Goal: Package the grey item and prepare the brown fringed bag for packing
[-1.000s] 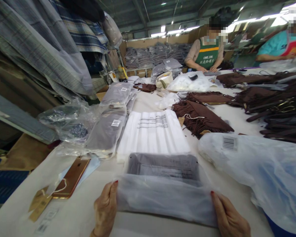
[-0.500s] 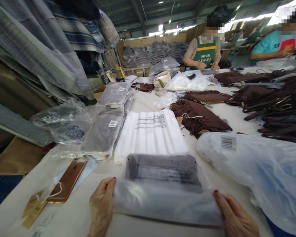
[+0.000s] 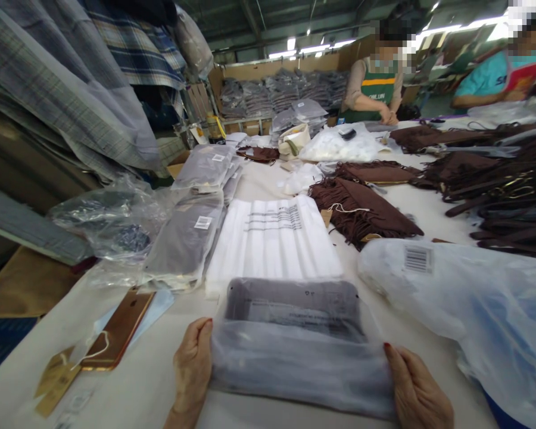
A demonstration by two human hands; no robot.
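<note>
A frosted plastic bag [image 3: 295,363] with a dark flat item inside lies at the table's near edge. My left hand [image 3: 193,363] pinches its left side between thumb and fingers. On the opposite side, my right hand [image 3: 417,384] grips the right edge, thumb on top. The bag's near part looks folded over, while the dark item's far part shows through with faint printing. Just beyond it is a stack of white printed plastic bags [image 3: 277,244], touching or nearly touching the held bag.
Packed grey bags with barcodes [image 3: 185,238] are stacked at left, beside crumpled clear plastic [image 3: 116,220]. A phone [image 3: 118,330] and paper tags [image 3: 58,381] lie front left. Brown fringed bags [image 3: 366,208] and a large plastic bag [image 3: 464,298] occupy the right. Two co-workers [image 3: 375,89] stand beyond.
Both hands have come slightly closer together on the bag, my right hand shifting left. The folded part now lies flatter. Across the table, the co-worker in the green apron has brought their hands together.
</note>
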